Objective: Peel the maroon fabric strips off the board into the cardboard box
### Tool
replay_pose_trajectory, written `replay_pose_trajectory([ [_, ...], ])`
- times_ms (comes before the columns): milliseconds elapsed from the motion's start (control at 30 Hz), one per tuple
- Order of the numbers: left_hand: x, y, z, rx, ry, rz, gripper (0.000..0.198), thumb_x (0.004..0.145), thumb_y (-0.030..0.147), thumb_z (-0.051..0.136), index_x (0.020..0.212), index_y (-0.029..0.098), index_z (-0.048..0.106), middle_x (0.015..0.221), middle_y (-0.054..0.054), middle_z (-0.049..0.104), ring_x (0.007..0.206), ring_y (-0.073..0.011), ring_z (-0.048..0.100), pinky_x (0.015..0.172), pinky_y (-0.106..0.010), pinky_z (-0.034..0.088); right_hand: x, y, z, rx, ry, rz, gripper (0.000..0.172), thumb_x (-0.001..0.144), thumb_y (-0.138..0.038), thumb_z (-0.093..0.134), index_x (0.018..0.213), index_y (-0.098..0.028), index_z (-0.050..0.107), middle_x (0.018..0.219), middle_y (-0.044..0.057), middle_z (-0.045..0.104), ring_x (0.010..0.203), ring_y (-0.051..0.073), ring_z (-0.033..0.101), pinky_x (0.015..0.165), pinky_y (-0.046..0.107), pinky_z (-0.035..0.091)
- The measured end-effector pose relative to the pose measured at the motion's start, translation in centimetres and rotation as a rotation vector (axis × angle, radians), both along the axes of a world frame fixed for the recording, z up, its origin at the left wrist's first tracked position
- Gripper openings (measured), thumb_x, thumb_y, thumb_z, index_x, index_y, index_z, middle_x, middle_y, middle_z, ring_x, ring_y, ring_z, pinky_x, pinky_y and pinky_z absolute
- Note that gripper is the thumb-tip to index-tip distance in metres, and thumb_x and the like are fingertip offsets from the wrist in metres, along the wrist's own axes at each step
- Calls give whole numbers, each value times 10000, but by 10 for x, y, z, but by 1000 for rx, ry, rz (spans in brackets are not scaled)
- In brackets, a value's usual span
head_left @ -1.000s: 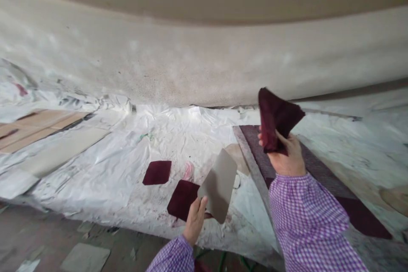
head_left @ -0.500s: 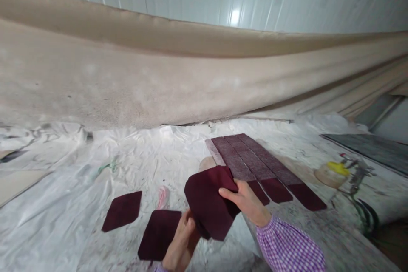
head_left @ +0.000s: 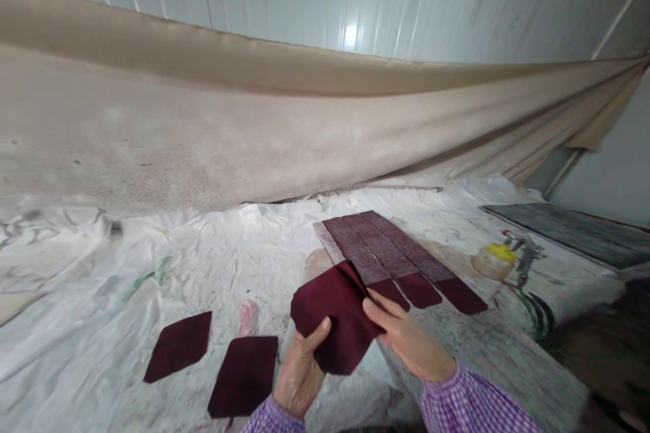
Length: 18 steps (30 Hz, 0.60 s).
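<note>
A small stack of maroon fabric pieces with cut corners is held up between both hands. My left hand grips its lower left edge, thumb on top. On the right edge, my right hand pinches the pieces, and a fold or separated layer rises near its fingers. Left of my hands, a maroon piece lies flat on the covered table, and another maroon piece is farther left. Beyond my right hand, long maroon strips lie side by side, whitish over most of their length and plain at the near ends.
A spray gun with a yellow-lidded cup stands at the right, its hose beside it. Behind it is a dark flat panel. A pink bundle lies on the white plastic sheet. A beige cloth hangs along the wall.
My left hand has moved up onto the front of the stack, its thumb now on top. My right fingers have shifted along the right edge. The view has turned right.
</note>
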<state>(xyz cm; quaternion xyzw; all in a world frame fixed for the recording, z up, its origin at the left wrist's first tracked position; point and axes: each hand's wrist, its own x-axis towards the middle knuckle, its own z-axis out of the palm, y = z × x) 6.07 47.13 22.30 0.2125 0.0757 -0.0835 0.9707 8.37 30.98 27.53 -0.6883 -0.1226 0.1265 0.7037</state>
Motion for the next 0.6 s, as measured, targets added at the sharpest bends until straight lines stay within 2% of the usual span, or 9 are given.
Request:
replay_pose_trajectory([
  [67,0,-8,0,22,10,-28,608,783,109,645,1339,190,413,1200,-106,616,1113,-243,571,1001,-386,437,-11,-5,5,-186,-155,28,549,821,-413,621,1313,-218,474,1354,79,482,1274,250,406,1084,441,309],
  [133,1,-17,1,100,70,-47,590,750,135,684,1296,151,461,1151,-122,640,1068,-253,597,973,-388,459,-18,-12,11,-245,-210,24,584,821,-397,628,1341,-223,426,1353,81,478,1257,238,422,1089,425,298],
  [200,0,-25,3,212,68,-26,579,712,166,724,1249,140,508,1112,-117,659,1028,-250,617,945,-371,477,-21,-22,14,-148,-180,26,649,791,-477,646,1335,-207,416,1326,100,495,1219,247,459,1051,417,350],
  [267,-1,-30,7,353,-28,28,514,689,222,748,1169,148,579,1082,-94,674,1011,-237,623,926,-342,485,-23,-31,14,-28,-146,43,759,704,-554,698,1311,-190,424,1279,116,527,1162,263,503,987,408,414],
  [333,-3,-35,12,534,-130,80,390,649,265,770,1006,143,672,1008,-78,699,977,-239,631,906,-322,491,-26,-39,12,11,-142,18,805,623,-573,750,1265,-190,453,1226,115,561,1099,269,541,929,398,451],
  [433,-9,-42,22,699,-195,84,270,617,304,776,827,142,722,905,-72,718,914,-252,641,901,-319,486,-33,-49,11,-7,-146,-99,717,626,-542,761,1200,-210,490,1188,93,586,1059,258,562,913,382,456],
  [600,-18,-66,33,581,-218,-47,406,678,355,739,1011,131,683,1002,-100,696,946,-265,634,882,-356,499,-42,-73,9,25,6,-187,455,738,-391,689,1104,-161,546,989,71,656,959,246,604,863,379,479],
])
